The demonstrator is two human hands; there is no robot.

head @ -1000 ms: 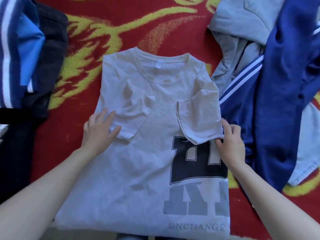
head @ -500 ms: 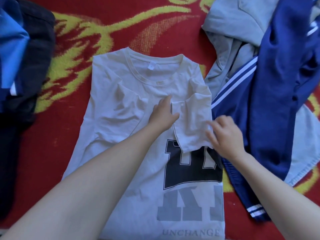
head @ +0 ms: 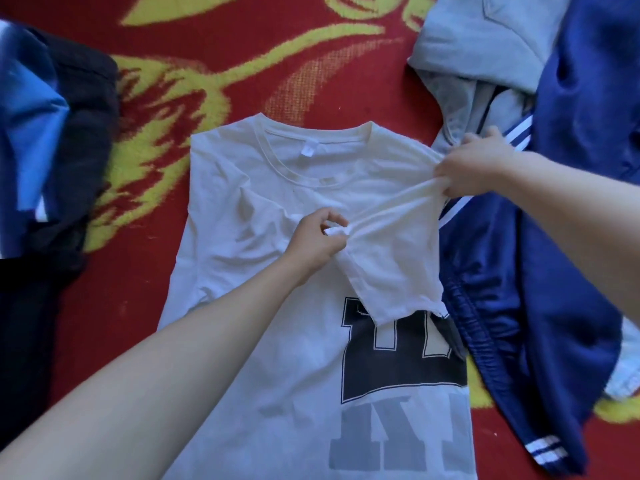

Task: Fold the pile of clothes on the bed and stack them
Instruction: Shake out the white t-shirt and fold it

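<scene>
Bedcover, red with a yellow pattern, carries all the garments. A white T-shirt is laid flat at centre, print up, between a dark stack at left and unfolded navy striped trackwear at right. Its right-side sleeve is stretched taut, apparently to be squared for folding. The cuff is pinched by the left hand, and the shoulder is gripped by the right hand. The block lettering is partly covered and the neck label is too small, so neither can be read.
</scene>
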